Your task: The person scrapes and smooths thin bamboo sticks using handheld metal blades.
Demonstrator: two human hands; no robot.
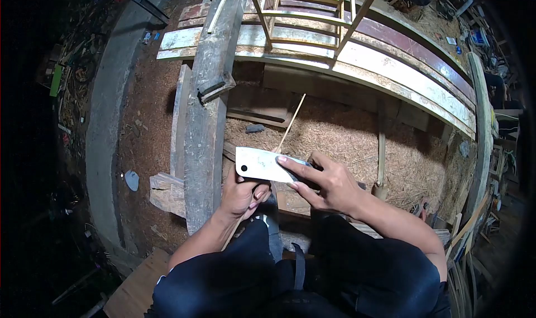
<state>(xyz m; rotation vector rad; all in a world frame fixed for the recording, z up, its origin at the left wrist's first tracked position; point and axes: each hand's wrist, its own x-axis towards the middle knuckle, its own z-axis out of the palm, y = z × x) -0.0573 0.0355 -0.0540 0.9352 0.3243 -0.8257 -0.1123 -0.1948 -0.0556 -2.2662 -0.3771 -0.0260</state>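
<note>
My right hand (329, 184) grips a broad cleaver (265, 163) near its handle end, the index finger laid along the blade. The blade has a round black hole at its left end. Beneath the blade's left part is my left hand (243, 194), its fingers curled around a thin wooden stick (291, 124). The stick slants up and right past the blade, and its lower end passes down toward my left forearm. The blade hides part of the stick and some of my left fingers.
A thick wooden beam (205, 134) runs lengthwise on the left. Beyond my hands lie a plank bench (379, 61) and a wooden frame (307, 41) on it. Shavings (346, 131) cover the ground. A wood block (167, 192) lies left of the beam.
</note>
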